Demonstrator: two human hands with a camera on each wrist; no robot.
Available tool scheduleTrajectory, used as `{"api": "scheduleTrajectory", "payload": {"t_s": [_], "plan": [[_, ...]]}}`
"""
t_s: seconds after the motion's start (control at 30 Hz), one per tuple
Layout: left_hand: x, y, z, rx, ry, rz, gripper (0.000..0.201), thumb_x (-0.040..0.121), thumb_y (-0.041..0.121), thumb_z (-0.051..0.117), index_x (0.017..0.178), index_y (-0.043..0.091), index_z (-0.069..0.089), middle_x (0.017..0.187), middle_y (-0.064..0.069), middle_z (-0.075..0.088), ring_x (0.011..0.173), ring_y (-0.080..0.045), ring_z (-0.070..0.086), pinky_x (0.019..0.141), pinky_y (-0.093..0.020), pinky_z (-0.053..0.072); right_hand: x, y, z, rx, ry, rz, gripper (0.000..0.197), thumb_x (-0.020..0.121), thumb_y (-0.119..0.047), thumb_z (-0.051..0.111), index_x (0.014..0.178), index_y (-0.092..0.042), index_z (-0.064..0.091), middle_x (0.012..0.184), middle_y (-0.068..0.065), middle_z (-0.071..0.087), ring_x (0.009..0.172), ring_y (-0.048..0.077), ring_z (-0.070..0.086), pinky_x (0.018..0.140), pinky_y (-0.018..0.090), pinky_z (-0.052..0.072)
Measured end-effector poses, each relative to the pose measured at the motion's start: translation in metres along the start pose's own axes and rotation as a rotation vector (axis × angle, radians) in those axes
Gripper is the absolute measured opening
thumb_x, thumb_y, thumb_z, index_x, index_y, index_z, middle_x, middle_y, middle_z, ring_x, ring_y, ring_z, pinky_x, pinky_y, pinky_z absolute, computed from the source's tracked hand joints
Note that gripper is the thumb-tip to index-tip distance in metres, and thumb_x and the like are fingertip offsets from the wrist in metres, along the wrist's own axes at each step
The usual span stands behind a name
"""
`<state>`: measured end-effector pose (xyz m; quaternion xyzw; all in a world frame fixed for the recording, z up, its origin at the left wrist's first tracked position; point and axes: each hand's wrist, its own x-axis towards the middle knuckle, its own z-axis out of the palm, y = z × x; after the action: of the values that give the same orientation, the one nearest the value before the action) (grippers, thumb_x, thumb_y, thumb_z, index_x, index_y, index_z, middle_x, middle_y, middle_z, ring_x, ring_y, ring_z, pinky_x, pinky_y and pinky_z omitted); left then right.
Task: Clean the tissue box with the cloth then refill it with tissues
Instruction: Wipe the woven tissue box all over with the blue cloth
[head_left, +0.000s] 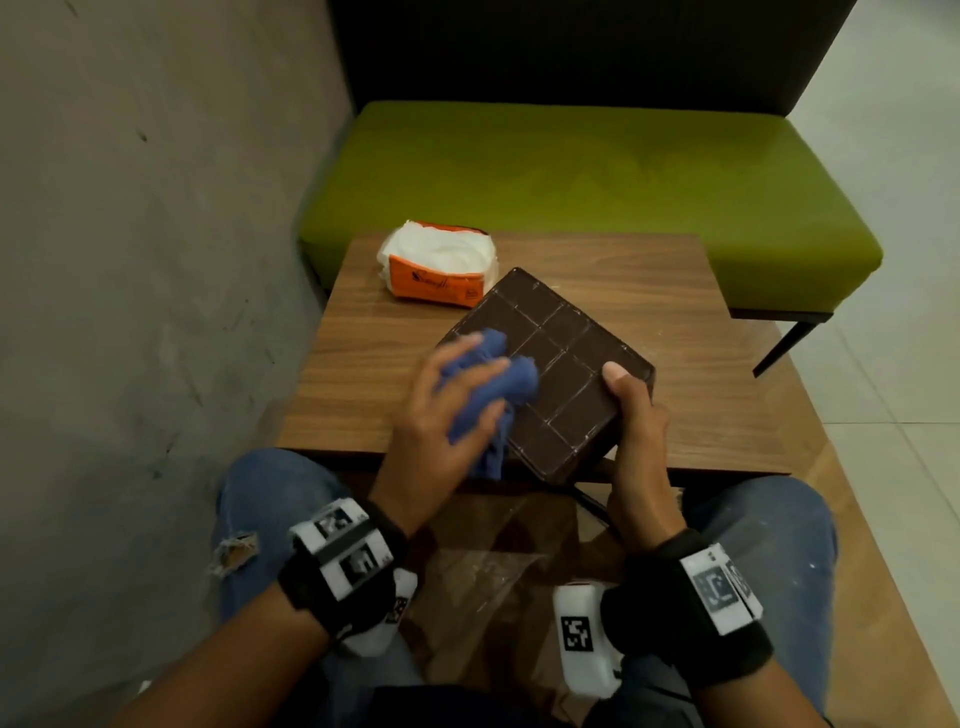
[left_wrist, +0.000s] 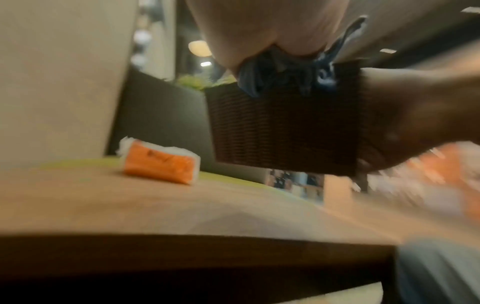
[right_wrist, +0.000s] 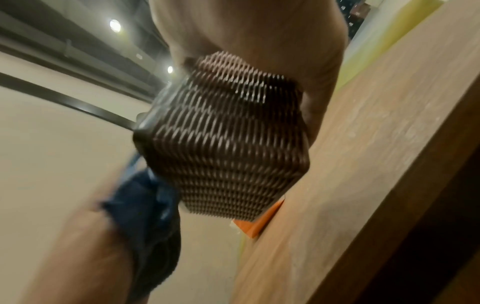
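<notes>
One view, rt wrist, shows tissue box woven side; head shows grid top.

The dark brown tissue box sits tilted at frame centre, its grid-lined face up – the crumpled blue cloth lies on its left part; the orange tissue pack, opened, lies just above.

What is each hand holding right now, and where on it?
Left hand grips the bunched blue cloth against the tissue box. Right hand holds the box's near right corner, thumb on top.
</notes>
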<state>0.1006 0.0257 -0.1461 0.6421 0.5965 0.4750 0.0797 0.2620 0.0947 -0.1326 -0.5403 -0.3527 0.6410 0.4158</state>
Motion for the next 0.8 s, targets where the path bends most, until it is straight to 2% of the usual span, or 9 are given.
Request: {"api": "scheduleTrajectory", "payload": {"t_s": [0.1,0.2,0.27,0.33,0.43,0.57,0.63,0.73,0.8], "plan": [[0.019,-0.020,-0.007,-0.070,0.194,-0.223,0.037,0.090,0.033,0.053,0.118,0.011,0.060,0.125,-0.012,0.053,0.117,-0.013,0.051,0.099,-0.019,0.041,-0.007,0.000,-0.007,-0.046,-0.057,-0.046,0.101,0.048,-0.064,0.067,0.129,-0.013,0.038,0.120,0.008,0.056,0.103,0.021,0.063,0.090,0.048,0.055],[0.038,-0.025,-0.008,-0.272,0.199,-0.504,0.025,0.092,0.031,0.057,0.108,0.013,0.062,0.103,-0.006,0.065,0.097,-0.018,0.063,0.084,-0.035,0.051,-0.015,0.005,-0.014,-0.106,-0.120,-0.119,0.086,0.054,-0.058,0.068,0.122,-0.017,0.035,0.118,0.004,0.054,0.103,0.018,0.062,0.086,0.038,0.056],[0.052,-0.020,-0.008,-0.430,0.181,-0.627,0.015,0.093,0.027,0.057,0.104,0.017,0.062,0.098,-0.002,0.068,0.093,-0.016,0.065,0.081,-0.036,0.052,-0.020,0.008,-0.016,-0.212,-0.145,-0.220,0.081,0.059,-0.058,0.069,0.120,-0.019,0.035,0.117,0.000,0.055,0.106,0.016,0.062,0.088,0.036,0.054],[0.064,-0.013,-0.007,-0.382,0.211,-0.544,0.018,0.093,0.027,0.058,0.106,0.015,0.062,0.103,-0.006,0.067,0.097,-0.016,0.064,0.087,-0.037,0.053,-0.021,0.009,-0.016,-0.292,-0.136,-0.282,0.083,0.057,-0.063,0.068,0.121,-0.021,0.035,0.116,-0.005,0.056,0.108,0.012,0.060,0.093,0.039,0.053],[0.069,0.010,-0.002,-0.143,0.264,-0.196,0.026,0.090,0.022,0.062,0.111,0.008,0.062,0.116,-0.010,0.055,0.107,-0.008,0.053,0.096,-0.017,0.043,-0.019,0.005,-0.012,-0.364,-0.129,-0.351,0.090,0.055,-0.070,0.069,0.124,-0.025,0.034,0.119,-0.007,0.056,0.110,0.011,0.059,0.095,0.043,0.052],[0.053,0.037,0.005,-0.025,-0.141,0.272,0.034,0.086,0.017,0.066,0.118,0.008,0.062,0.129,-0.014,0.047,0.124,-0.021,0.047,0.106,-0.029,0.037,-0.015,0.001,-0.011,-0.422,-0.104,-0.409,0.089,0.055,-0.070,0.067,0.124,-0.024,0.035,0.116,-0.003,0.058,0.104,0.012,0.061,0.092,0.048,0.051],[0.056,0.030,0.000,-0.004,-0.150,0.264,0.032,0.086,0.017,0.066,0.117,0.008,0.062,0.129,-0.010,0.046,0.123,-0.019,0.046,0.106,-0.026,0.036,-0.015,0.002,-0.012,-0.409,-0.096,-0.409,0.086,0.055,-0.067,0.067,0.123,-0.024,0.036,0.115,-0.003,0.058,0.105,0.014,0.061,0.092,0.049,0.052],[0.068,0.002,-0.007,-0.006,0.101,-0.015,0.023,0.090,0.020,0.061,0.110,0.008,0.062,0.119,-0.004,0.048,0.111,-0.008,0.049,0.099,-0.015,0.037,-0.017,0.001,-0.018,-0.332,-0.101,-0.393,0.080,0.056,-0.066,0.070,0.119,-0.029,0.038,0.116,-0.004,0.058,0.107,0.015,0.061,0.092,0.048,0.052],[0.070,-0.016,-0.006,-0.093,0.218,-0.259,0.027,0.093,0.031,0.055,0.102,0.007,0.062,0.106,-0.008,0.057,0.097,-0.011,0.055,0.090,-0.028,0.047,-0.018,-0.002,-0.019,-0.271,-0.093,-0.401,0.080,0.058,-0.062,0.070,0.121,-0.025,0.037,0.116,-0.003,0.057,0.108,0.015,0.061,0.093,0.047,0.053]]}}
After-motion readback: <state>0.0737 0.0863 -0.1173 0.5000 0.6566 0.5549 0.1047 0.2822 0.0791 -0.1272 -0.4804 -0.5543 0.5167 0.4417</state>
